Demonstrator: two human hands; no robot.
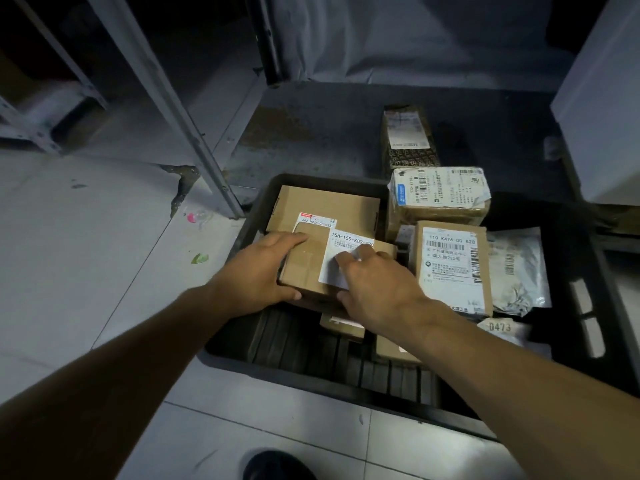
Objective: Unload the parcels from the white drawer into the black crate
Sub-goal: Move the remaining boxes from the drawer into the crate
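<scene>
Fingers of the left hand lie spread along the left edge and top of a small cardboard parcel, thumb tucked under its near corner; fingers of the right hand curl over its white shipping label, thumb at the near edge. So both hands grip the box between them, inside the black crate, on top of other parcels. Beyond the fingertips lies a flat brown carton; to the right of the right fingers, an upright labelled box and a crinkled silvery poly bag. The held box looks stiff, square-edged and probably light; its taped card faces seem smooth, so opposite edges give the surest hold. The white drawer is likely the pale unit at far right, though I cannot tell
</scene>
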